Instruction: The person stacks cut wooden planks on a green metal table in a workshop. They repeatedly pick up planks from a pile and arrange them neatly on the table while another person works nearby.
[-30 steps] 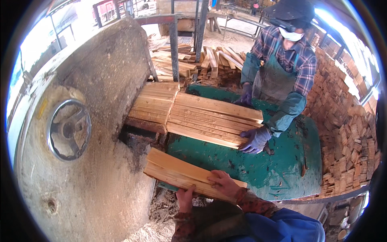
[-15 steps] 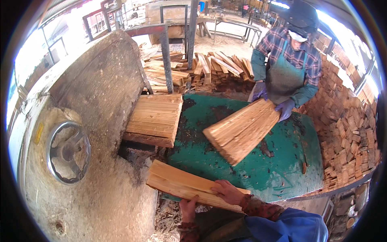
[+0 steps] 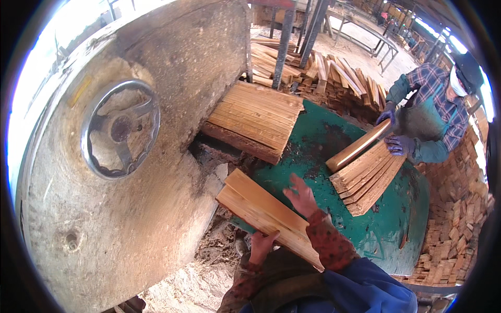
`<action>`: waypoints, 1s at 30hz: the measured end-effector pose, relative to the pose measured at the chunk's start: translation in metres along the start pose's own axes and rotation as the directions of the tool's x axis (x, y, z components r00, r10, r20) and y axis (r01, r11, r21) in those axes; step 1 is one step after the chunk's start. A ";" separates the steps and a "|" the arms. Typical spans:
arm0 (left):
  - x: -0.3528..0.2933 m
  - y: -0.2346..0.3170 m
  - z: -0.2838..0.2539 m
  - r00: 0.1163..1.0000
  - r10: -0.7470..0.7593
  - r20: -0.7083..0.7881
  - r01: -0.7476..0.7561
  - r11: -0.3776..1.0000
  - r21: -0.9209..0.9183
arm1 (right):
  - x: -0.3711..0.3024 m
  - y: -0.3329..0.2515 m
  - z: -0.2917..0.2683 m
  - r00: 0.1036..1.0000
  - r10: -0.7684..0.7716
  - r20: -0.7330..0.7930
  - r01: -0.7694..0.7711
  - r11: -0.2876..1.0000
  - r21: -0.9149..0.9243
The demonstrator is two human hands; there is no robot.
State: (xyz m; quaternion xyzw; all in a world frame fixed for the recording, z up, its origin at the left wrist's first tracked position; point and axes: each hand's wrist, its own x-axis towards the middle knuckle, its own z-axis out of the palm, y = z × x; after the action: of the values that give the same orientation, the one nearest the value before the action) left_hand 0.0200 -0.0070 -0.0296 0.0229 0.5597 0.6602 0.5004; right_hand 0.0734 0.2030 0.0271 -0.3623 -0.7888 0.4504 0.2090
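Note:
At the near edge of the green table [image 3: 389,242] lies a small stack of wooden boards [image 3: 263,208], tilted with its far end toward the machine. My left hand [image 3: 262,247] grips the stack's near edge, fingers closed over the wood. Raised off the boards, my right hand [image 3: 301,196] has its fingers spread and nothing in them, over the green surface just beyond the stack. A row of boards pressed side by side [image 3: 258,115] sticks out from the machine's side, ahead of my stack.
To the left stands a large dusty machine panel [image 3: 182,78] with a metal handwheel [image 3: 121,129]. Across the table a co-worker [image 3: 436,112] in gloves holds fanned boards [image 3: 368,182]. Wood piles lie behind [image 3: 326,73] and at the right [image 3: 459,208].
My right hand has let go of the boards and lifted away, opening. My left hand keeps its hold. The co-worker's boards have spread apart. The view has turned left.

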 end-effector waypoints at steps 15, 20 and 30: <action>0.001 0.005 -0.003 0.996 -0.092 -0.010 0.093 0.978 0.186 | 0.058 -0.031 0.028 0.970 -0.241 -0.016 0.223 0.919 -0.325; 0.003 -0.003 -0.003 1.000 -0.026 -0.011 0.028 0.985 0.167 | 0.090 -0.073 0.048 0.948 -0.300 0.107 0.316 0.847 -0.427; 0.002 -0.002 0.001 1.000 -0.018 -0.014 0.019 0.993 0.115 | 0.053 -0.013 0.009 0.960 -0.271 0.068 0.276 0.881 -0.386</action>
State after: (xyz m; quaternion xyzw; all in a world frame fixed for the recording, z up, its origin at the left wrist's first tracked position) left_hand 0.0207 -0.0047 -0.0315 0.0421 0.6003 0.6222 0.5007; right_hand 0.0278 0.2339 0.0337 -0.2792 -0.9071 0.2520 0.1890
